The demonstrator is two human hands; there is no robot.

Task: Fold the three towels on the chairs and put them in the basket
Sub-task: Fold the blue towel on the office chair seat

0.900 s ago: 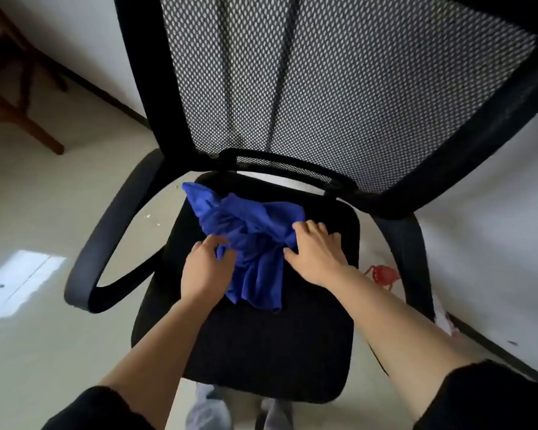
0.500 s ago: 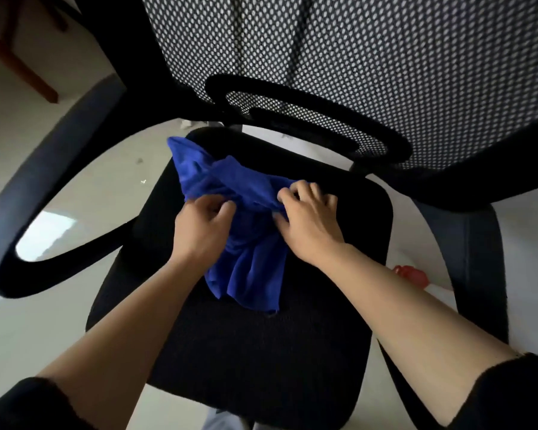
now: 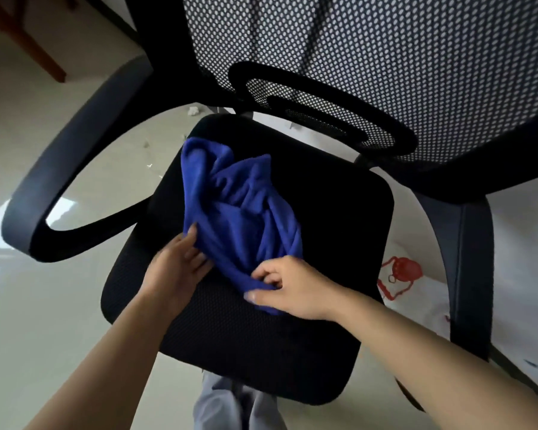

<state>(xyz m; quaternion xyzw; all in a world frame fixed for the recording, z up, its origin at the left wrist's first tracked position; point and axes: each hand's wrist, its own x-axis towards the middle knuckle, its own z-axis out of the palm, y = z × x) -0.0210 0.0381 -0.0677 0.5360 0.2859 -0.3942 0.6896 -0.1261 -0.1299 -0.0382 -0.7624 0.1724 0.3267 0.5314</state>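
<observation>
A crumpled blue towel [image 3: 236, 209] lies on the black seat of an office chair [image 3: 339, 218], toward the seat's left half. My left hand [image 3: 177, 268] touches the towel's lower left edge, its fingertips under the cloth there. My right hand [image 3: 289, 287] pinches the towel's near bottom edge between thumb and fingers. The basket and the other towels are out of view.
The chair has a mesh backrest [image 3: 385, 57] and dark armrests on the left [image 3: 62, 169] and right [image 3: 469, 259]. A red and white plastic bag [image 3: 401, 277] lies on the pale floor at the right. A wooden leg [image 3: 35, 45] stands at the top left.
Both hands have come from the towel's middle down to its near edge. The right hand now pinches the bottom edge and the cloth has been pulled a little toward me.
</observation>
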